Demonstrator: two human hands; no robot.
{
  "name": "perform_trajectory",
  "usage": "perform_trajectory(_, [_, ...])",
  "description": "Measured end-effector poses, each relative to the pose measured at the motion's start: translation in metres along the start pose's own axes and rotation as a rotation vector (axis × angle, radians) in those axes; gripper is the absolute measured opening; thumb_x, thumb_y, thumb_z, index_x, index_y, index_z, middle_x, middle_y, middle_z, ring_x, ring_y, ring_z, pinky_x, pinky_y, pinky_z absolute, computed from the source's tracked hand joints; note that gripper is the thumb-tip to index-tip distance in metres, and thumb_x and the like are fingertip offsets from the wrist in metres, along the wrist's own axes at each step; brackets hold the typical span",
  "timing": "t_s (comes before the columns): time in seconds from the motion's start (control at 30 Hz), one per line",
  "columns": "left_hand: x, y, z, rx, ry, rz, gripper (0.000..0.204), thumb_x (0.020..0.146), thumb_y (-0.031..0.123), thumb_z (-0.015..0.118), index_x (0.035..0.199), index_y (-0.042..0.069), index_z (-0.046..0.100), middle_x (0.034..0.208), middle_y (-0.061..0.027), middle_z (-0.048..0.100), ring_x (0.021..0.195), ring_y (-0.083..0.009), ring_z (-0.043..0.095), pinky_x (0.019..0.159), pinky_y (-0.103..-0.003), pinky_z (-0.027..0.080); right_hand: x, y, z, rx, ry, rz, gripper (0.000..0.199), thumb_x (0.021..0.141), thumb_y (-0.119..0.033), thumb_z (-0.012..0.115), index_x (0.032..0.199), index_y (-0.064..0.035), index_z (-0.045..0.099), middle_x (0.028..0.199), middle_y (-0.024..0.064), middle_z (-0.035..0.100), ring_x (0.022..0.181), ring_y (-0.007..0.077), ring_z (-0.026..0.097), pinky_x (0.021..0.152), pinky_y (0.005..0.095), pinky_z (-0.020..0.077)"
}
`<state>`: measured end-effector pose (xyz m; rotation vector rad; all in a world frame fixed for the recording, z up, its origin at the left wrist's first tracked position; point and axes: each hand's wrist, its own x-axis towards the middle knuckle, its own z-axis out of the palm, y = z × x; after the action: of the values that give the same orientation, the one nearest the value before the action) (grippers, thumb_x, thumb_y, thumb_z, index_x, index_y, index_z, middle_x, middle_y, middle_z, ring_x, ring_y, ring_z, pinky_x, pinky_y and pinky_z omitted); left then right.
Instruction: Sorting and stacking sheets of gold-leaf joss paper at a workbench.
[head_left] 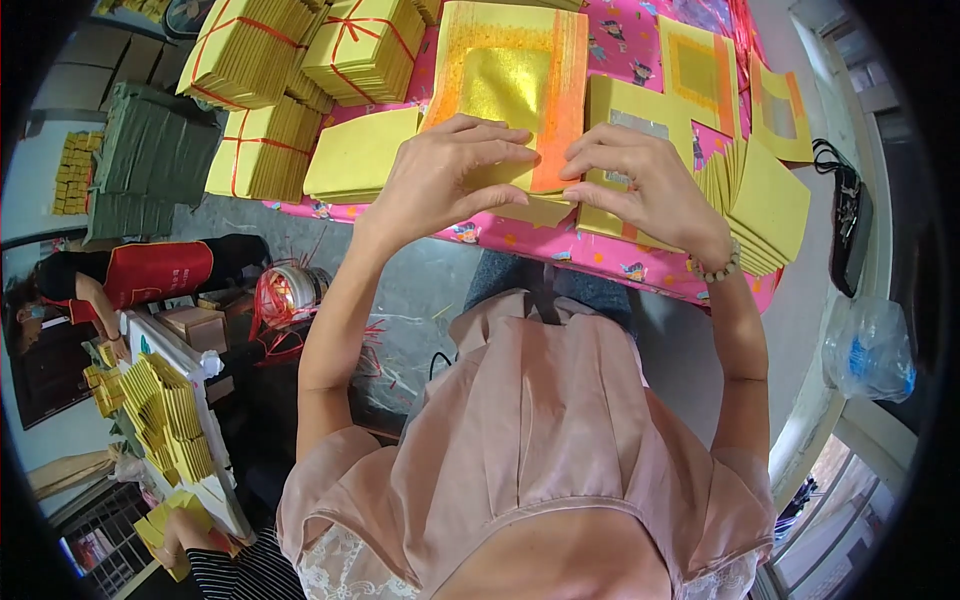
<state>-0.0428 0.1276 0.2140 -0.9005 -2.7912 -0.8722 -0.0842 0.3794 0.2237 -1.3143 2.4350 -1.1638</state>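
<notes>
A yellow paper sheet (pixel 561 110), with a gold foil square in its middle and orange borders, lies on the near side of the table. My left hand (pixel 440 170) bends over its near left part, fingers on top and thumb at the front edge. At the near right corner, my right hand (pixel 650 185) holds the orange edge between bent fingers and thumb. Under my right hand is a yellow packet (pixel 610 95) with a silvery patch. A plain yellow paper stack (pixel 360 150) sits beside my left hand. Fanned yellow papers (pixel 765 210) lie just right of my right wrist.
Bundles tied with red string (pixel 255 150) stand at the table's far left. The table has a pink patterned cover (pixel 490 238). More foil papers (pixel 700 70) lie far right. At left, a person in a red vest (pixel 160 275) works at another table (pixel 225 470) with yellow stacks.
</notes>
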Motion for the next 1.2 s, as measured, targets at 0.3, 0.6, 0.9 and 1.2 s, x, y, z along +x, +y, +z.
perform_trajectory(0.3, [0.001, -0.001, -0.002, -0.013, 0.004, 0.008, 0.038, 0.075, 0.032, 0.073, 0.107, 0.011, 0.07, 0.114, -0.0069, 0.066, 0.106, -0.0261, 0.061, 0.087, -0.037, 0.05, 0.001, 0.0, 0.001, 0.024, 0.007, 0.0, 0.022, 0.081, -0.02, 0.068, 0.089, 0.0, 0.066, 0.09, 0.0109, 0.062, 0.085, 0.0284, 0.06, 0.075, 0.0372, 0.0468])
perform_trajectory(0.6, [0.004, -0.001, -0.004, -0.025, 0.006, 0.002, 0.033, 0.079, 0.028, 0.07, 0.108, 0.012, 0.069, 0.113, -0.0066, 0.067, 0.104, -0.0276, 0.061, 0.087, -0.037, 0.049, 0.001, -0.008, 0.009, -0.207, 0.092, -0.099, 0.022, 0.077, -0.019, 0.07, 0.091, -0.0032, 0.063, 0.087, 0.009, 0.059, 0.084, 0.0278, 0.059, 0.075, 0.0378, 0.0471])
perform_trajectory(0.9, [0.006, 0.005, -0.022, 0.03, -0.073, 0.033, 0.058, 0.076, 0.037, 0.073, 0.122, 0.005, 0.057, 0.128, -0.0153, 0.055, 0.113, -0.0343, 0.053, 0.096, -0.042, 0.043, 0.005, 0.0, 0.015, -0.445, 0.241, -0.317, 0.016, 0.076, -0.012, 0.067, 0.087, -0.0044, 0.059, 0.086, 0.008, 0.061, 0.083, 0.0261, 0.061, 0.079, 0.0377, 0.0498])
perform_trajectory(1.2, [0.016, 0.003, -0.033, 0.398, -0.105, 0.063, 0.057, 0.074, 0.005, 0.06, 0.13, 0.002, 0.047, 0.131, -0.0164, 0.052, 0.119, -0.0325, 0.049, 0.101, -0.042, 0.039, 0.008, 0.009, 0.0, -0.373, 0.336, -0.346, 0.022, 0.073, -0.008, 0.067, 0.094, -0.0042, 0.063, 0.096, 0.0084, 0.065, 0.087, 0.0272, 0.064, 0.083, 0.039, 0.0515])
